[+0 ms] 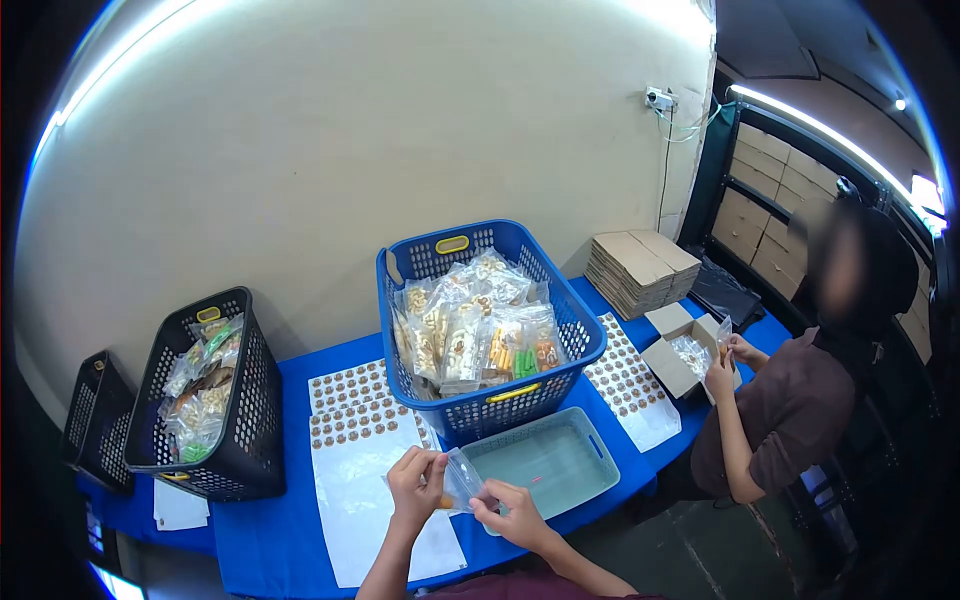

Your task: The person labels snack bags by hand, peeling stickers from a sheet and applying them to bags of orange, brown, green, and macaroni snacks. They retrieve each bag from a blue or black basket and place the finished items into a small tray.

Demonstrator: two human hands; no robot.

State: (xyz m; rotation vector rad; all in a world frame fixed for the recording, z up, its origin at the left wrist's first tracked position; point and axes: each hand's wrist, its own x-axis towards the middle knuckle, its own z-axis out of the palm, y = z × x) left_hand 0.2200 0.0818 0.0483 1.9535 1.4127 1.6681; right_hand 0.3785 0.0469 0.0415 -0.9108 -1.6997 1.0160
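Observation:
My left hand (418, 484) is closed on the upper left edge of a small clear plastic bag (460, 482), with something orange low in it. My right hand (508, 512) pinches the bag's right side. The bag is held over the left end of a shallow pale green tray (603, 476) and the sticker sheet (345, 535). Behind the tray, a large blue basket (470, 420) holds many filled clear snack bags (480, 320).
Dark baskets (262, 420) stand at the left, one filled with bags. Right of the blue basket are another sticker sheet (632, 385), stacked flat cardboard (640, 270) and an open carton (675, 370). A co-worker (780, 400) at the right holds a small bag.

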